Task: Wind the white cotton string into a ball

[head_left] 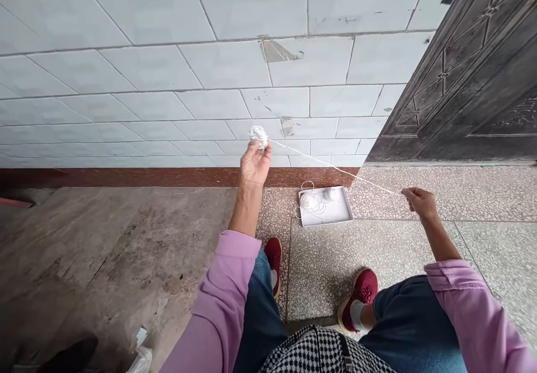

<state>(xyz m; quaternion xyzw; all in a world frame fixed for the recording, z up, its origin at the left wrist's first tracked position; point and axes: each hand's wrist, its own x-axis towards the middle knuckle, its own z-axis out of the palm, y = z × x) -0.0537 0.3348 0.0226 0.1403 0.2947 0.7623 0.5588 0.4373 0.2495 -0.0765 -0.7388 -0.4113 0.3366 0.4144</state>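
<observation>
Raised in front of the tiled wall, my left hand (255, 161) grips a small ball of white yarn (258, 133) between thumb and fingers. From the ball a white strand (321, 162) runs taut, sloping down to the right. Its far end is pinched in my right hand (420, 201), out over the speckled floor. Below and between the hands, a shallow white box lid (335, 216) lies on the floor. Loose loops of white yarn (314, 202) rest in its left part, some hanging over the edge, with a small greyish-white bundle (332, 194) beside them.
A white tiled wall (201, 62) with a brown base strip (188, 178) stands ahead. To the right is a dark carved door (482, 88). My red shoes (364, 293) are near the lid. A plastic bag (141, 359) lies at lower left, beside a dark object (69, 356).
</observation>
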